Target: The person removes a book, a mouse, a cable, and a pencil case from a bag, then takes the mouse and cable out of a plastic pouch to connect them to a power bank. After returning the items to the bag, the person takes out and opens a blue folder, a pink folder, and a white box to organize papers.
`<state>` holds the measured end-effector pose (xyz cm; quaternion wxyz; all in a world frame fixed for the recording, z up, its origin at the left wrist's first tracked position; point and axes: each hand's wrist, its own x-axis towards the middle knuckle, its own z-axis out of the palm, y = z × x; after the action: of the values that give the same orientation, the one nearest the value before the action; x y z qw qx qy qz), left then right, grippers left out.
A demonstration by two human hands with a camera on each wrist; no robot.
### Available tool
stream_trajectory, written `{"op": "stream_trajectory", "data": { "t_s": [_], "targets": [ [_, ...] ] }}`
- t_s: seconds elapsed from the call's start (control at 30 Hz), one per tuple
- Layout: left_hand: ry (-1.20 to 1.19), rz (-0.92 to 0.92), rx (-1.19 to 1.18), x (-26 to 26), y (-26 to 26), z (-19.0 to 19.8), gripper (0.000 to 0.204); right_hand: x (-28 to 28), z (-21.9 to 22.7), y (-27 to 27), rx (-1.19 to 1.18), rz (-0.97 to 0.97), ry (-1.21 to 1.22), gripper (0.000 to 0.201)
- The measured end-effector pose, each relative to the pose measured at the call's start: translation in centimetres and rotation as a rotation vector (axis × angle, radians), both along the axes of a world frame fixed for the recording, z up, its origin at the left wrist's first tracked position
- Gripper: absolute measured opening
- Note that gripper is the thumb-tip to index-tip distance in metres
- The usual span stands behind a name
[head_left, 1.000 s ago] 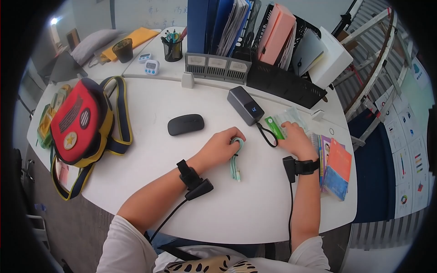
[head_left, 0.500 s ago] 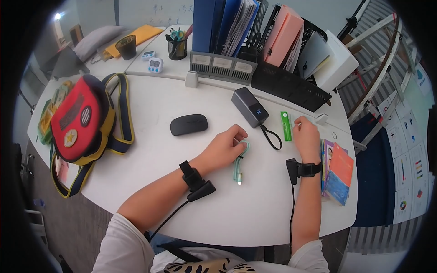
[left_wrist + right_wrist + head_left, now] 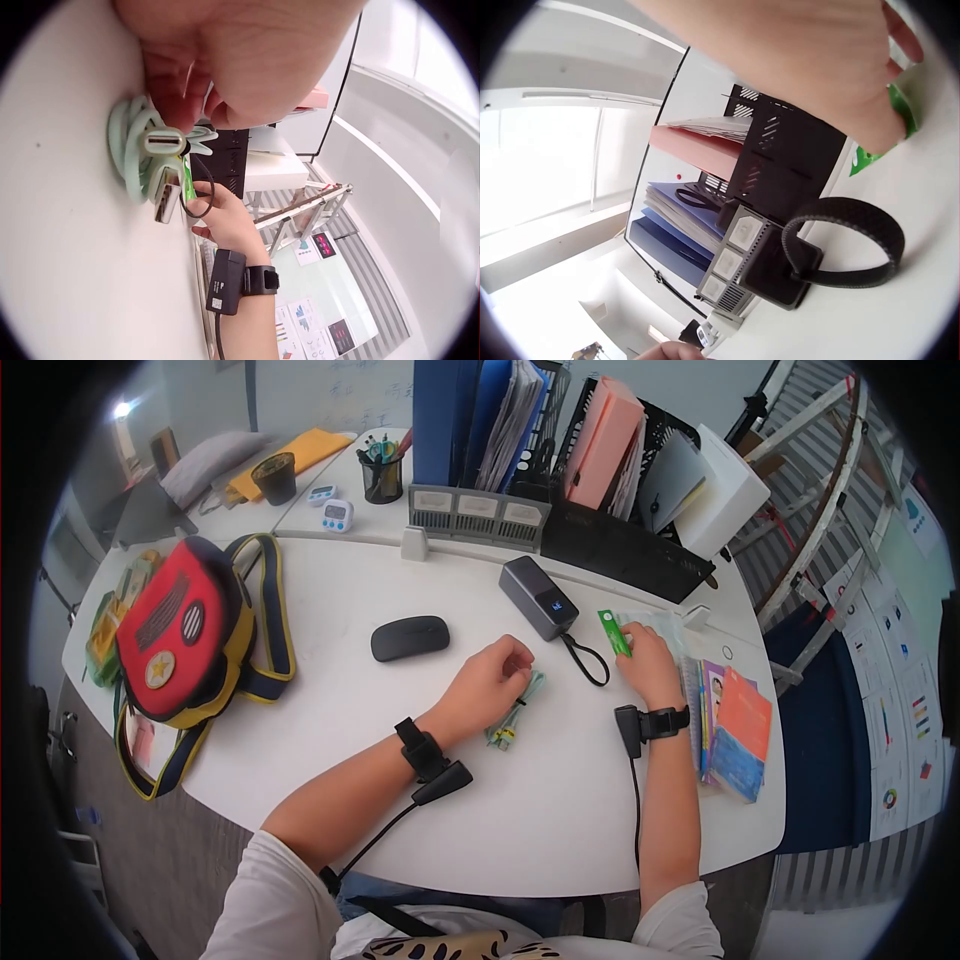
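Observation:
In the head view my left hand (image 3: 487, 685) grips a coiled pale-green cable (image 3: 507, 728) at its upper end, just above the white table. Up close in the left wrist view, the cable's loops (image 3: 135, 161) and metal connectors show below the curled fingers. My right hand (image 3: 652, 668) pinches the lower end of a small green packet (image 3: 612, 630), beside a clear bag (image 3: 650, 622). The right wrist view shows the packet (image 3: 905, 109) partly hidden by that hand (image 3: 810, 67).
A power bank (image 3: 538, 597) with a strap loop lies between the hands, and a black mouse (image 3: 410, 638) left of them. Booklets (image 3: 738, 735) lie at the right, a red bag (image 3: 170, 635) at the far left. File holders (image 3: 480, 515) line the back.
The cable's hanging end has swung to the left under my left hand. My right hand has taken hold of the green packet, now tilted; half a second ago it was beside it.

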<state>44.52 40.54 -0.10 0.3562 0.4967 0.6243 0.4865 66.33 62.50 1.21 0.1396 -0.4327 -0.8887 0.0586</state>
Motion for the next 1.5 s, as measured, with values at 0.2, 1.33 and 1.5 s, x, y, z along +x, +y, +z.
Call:
{"op": "stream_trajectory", "data": {
  "t_s": [0.2, 1.33, 1.5],
  "targets": [
    [-0.106, 0.004, -0.029, 0.2, -0.3, 1.0, 0.023, -0.6, 1.3, -1.1, 0.093, -0.094, 0.081, 0.032],
    [1.145, 0.041, -0.111, -4.0, -11.7, 4.1, 0.008, -7.3, 5.5, -16.5, -0.315, 0.395, -0.154, 0.034],
    [1.164, 0.007, -0.149, -3.4, -11.6, 4.2, 0.004, -6.6, 4.1, -15.6, -0.227, 0.445, -0.16, 0.029]
  ]
}}
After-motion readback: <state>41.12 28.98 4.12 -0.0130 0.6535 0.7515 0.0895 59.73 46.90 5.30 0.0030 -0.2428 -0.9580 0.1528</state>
